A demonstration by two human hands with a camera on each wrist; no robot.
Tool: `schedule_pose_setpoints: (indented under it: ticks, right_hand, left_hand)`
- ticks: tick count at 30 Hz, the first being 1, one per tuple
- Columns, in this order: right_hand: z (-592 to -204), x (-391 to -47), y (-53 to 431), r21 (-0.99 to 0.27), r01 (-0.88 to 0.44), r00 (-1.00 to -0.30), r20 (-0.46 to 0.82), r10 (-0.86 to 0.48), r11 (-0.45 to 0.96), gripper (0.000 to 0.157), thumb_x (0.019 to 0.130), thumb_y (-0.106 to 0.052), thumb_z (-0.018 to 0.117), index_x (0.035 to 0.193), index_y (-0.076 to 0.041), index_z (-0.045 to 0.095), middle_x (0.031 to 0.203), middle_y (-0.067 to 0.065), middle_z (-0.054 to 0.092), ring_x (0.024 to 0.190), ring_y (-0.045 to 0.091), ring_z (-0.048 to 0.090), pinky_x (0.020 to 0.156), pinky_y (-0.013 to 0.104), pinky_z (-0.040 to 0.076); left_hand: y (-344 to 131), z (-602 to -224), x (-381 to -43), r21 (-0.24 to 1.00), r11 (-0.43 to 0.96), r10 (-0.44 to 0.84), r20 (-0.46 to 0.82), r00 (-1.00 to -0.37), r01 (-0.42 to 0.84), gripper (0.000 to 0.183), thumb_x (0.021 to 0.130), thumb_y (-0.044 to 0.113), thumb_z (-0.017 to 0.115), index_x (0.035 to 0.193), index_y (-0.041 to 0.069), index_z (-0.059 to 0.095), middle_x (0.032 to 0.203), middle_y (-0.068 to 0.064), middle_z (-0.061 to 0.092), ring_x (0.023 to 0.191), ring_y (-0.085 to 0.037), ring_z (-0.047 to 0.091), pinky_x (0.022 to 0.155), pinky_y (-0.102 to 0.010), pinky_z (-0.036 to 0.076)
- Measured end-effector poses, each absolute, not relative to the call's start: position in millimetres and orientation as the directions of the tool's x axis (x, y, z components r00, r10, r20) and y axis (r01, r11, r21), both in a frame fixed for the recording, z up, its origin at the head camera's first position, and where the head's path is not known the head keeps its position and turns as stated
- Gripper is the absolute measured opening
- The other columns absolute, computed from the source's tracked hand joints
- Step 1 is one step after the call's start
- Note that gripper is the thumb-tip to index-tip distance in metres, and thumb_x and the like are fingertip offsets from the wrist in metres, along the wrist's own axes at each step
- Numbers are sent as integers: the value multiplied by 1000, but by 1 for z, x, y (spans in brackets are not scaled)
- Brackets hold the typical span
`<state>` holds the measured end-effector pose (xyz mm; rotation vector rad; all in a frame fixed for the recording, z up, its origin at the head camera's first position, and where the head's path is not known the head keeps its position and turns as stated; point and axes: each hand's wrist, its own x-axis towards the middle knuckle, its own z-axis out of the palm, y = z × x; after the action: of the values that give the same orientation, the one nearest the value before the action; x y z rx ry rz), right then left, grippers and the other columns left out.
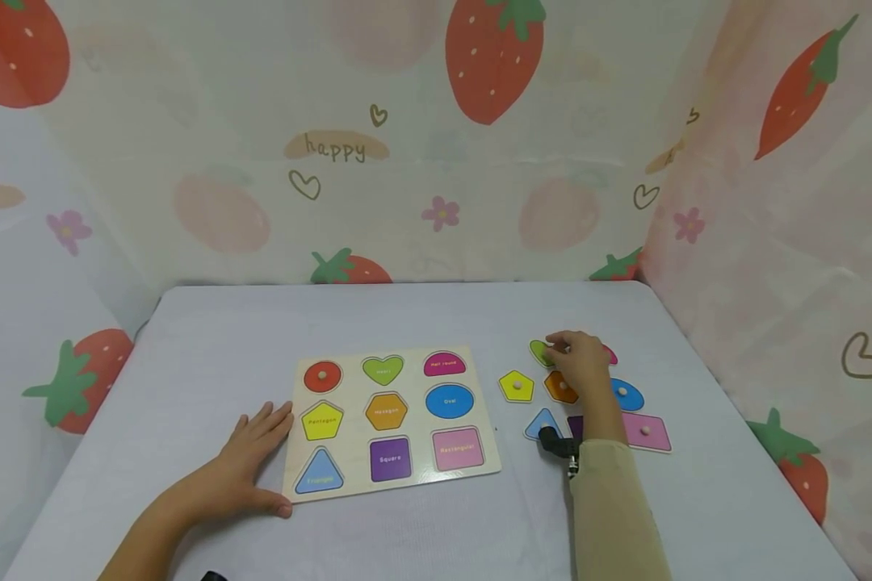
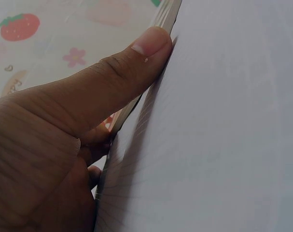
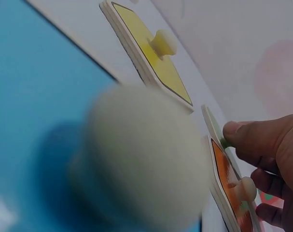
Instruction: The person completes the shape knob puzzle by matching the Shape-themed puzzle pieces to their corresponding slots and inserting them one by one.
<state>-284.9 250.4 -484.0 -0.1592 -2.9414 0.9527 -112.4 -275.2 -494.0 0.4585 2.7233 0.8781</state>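
Note:
On the right, my right hand pinches the knob of a green heart puzzle piece; its fingers hide much of the piece. In the right wrist view the thumb and a finger meet at the green piece, beside the orange hexagon piece. A wooden shape puzzle board lies at the middle, its red circle piece seated top left. Along the board's left edge rests my left hand, fingers spread and straight. The left wrist view has its thumb against the board's side.
Around the right hand lie a yellow pentagon, a blue oval, a pink rectangle, a blue triangle, and a partly hidden purple piece. A black wrist camera overhangs the triangle. Strawberry-print cloth surrounds the white table.

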Motion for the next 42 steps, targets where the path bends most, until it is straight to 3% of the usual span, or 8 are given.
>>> schedule_pose_setpoints:
  ticks: [14, 26, 34, 36, 39, 42]
  right_hand:
    - [-482, -284, 255, -575, 94, -995, -22, 99, 812, 30, 101, -29, 66, 125, -12, 73, 117, 13, 71, 109, 33, 59, 105, 61, 36]
    - [-478, -286, 252, -603, 138, -990, -69, 121, 786, 29, 102, -30, 66, 123, -12, 73, 118, 13, 71, 106, 31, 60, 103, 57, 36]
    - [-481, -284, 256, -639, 128, -991, -58, 119, 758, 28, 103, -30, 64, 123, -13, 73, 124, 14, 68, 104, 29, 58, 85, 38, 54]
    - [-482, -285, 257, -634, 126, -991, -49, 123, 763, 27, 103, -30, 64, 122, -14, 73, 123, 14, 68, 104, 30, 58, 90, 41, 51]
    - [-481, -288, 257, -619, 131, -990, -37, 137, 774, 27, 102, -32, 65, 122, -15, 73, 119, 12, 68, 107, 31, 55, 104, 56, 38]
    - [-475, -289, 253, -617, 150, -986, -33, 165, 772, 27, 101, -34, 66, 121, -18, 74, 116, 9, 68, 109, 32, 52, 104, 61, 30]
  left_hand:
    - [-274, -493, -113, 597, 771, 362, -124, -924, 222, 134, 57, 62, 92, 160, 2, 31, 171, -16, 19, 157, -44, 1, 126, -62, -7]
    - [-275, -491, -112, 598, 772, 359, -129, -925, 216, 134, 57, 61, 92, 161, 2, 29, 171, -15, 18, 158, -43, 1, 125, -62, -7]
    - [-275, -492, -113, 597, 773, 361, -139, -922, 213, 134, 58, 62, 91, 161, 3, 28, 171, -14, 18, 158, -43, 0, 125, -62, -7]
    - [-275, -492, -113, 598, 772, 362, -139, -922, 213, 134, 58, 61, 91, 161, 3, 28, 171, -14, 18, 158, -43, 0, 125, -63, -7]
    - [-275, -494, -113, 595, 773, 364, -131, -922, 220, 135, 57, 62, 91, 160, 2, 29, 171, -15, 19, 158, -43, 1, 125, -63, -5]
    - [-275, -495, -112, 591, 774, 364, -122, -924, 227, 135, 56, 63, 91, 160, 2, 30, 171, -15, 19, 157, -43, 1, 125, -64, -4]
